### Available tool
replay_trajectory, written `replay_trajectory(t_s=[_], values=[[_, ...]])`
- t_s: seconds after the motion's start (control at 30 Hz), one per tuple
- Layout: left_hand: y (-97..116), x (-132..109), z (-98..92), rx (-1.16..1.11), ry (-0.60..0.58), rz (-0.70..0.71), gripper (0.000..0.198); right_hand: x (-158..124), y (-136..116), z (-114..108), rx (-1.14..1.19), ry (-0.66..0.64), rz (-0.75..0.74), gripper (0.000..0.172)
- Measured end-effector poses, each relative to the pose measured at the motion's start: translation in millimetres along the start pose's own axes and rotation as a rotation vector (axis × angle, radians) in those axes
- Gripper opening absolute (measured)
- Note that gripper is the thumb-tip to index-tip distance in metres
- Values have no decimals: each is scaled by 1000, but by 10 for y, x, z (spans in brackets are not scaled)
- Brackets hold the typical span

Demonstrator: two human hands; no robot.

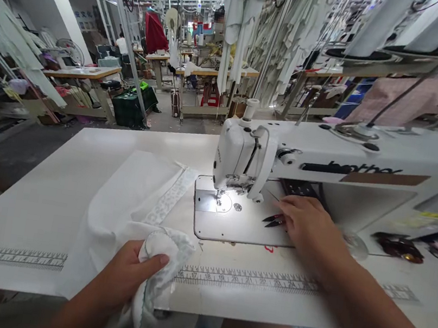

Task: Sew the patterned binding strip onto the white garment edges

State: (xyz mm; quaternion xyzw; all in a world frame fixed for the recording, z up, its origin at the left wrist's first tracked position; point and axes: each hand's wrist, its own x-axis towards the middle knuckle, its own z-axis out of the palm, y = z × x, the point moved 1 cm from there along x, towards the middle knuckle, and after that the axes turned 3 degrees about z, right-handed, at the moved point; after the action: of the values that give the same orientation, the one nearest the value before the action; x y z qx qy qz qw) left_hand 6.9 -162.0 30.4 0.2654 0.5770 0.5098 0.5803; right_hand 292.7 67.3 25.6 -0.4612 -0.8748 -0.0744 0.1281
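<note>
Beyond the left end of the white table [18, 211], a fan [71, 51] stands among cluttered workbenches, and a red garment [155, 34] hangs farther back. A printed rule [19, 257] runs along the table's front edge. On the tabletop lies a white cloth [121, 210] with a patterned band [169, 195] along one side, its end just short of the needle plate [213, 201]. The left hand [124, 276] closes firmly round a bunched fold of the cloth at the front edge, its grip seemingly keeping the bulk up on the table rather than letting it slide over. As far as this view shows, the band sits beside the machine, not under the presser foot [221, 189]. The Brother sewing machine [349, 172] fills the right side, its lamp lighting the bed. On that bed the right hand [308, 229] lies open and relaxed, holding nothing that shows, its fingertips [284, 206] just beside black snips [274, 220]; whether they touch, I cannot tell. Those snips seem placed for easy reach. Farther right, a dark clump [398, 248] of something too blurred to name lies on the table.
</note>
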Motion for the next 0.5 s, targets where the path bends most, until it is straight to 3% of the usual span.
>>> replay_trajectory(t_s=[0.23,0.5], values=[[-13,11,-13,0,1,-9,36,-99,112,55,75,-45,-91,39],[-24,-2,-15,-18,-1,25,35,195,139,232,288,134,82,21]])
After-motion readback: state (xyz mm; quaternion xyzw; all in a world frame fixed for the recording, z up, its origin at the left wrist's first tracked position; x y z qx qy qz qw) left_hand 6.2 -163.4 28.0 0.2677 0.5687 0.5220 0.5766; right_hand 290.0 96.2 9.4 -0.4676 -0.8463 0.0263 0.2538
